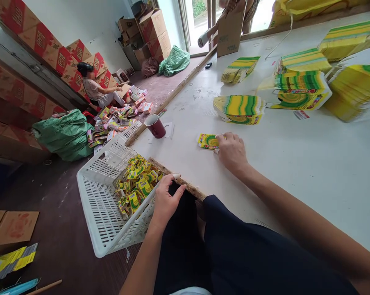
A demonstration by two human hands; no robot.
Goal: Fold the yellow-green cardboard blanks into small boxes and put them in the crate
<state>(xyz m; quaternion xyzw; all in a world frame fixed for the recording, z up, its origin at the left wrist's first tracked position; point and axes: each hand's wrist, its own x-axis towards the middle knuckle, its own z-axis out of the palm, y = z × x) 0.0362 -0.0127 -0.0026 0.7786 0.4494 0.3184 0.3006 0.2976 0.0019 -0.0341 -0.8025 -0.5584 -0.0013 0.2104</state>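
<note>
My right hand [232,152] rests on the white table with its fingers closed over the right end of a small flat yellow and green carton [206,141]. The carton's left end shows; the rest lies under my fingers. By the wooden table edge, my left hand [167,196] hovers above the rim of a white plastic basket [92,223], thumb and forefinger apart and nothing visible between them. A white wrap covers one of its fingertips. Inside the basket lie many small yellow and green boxes [144,186]. Fanned stacks of flat cartons [240,107] stand beyond my right hand.
A maroon mug [155,126] stands near the table's left edge. More carton stacks [304,88] fill the far right. A brown cardboard box [230,32] is at the far edge, with another person's hand above. On the floor, a person [100,88] sits beside a pile of boxes.
</note>
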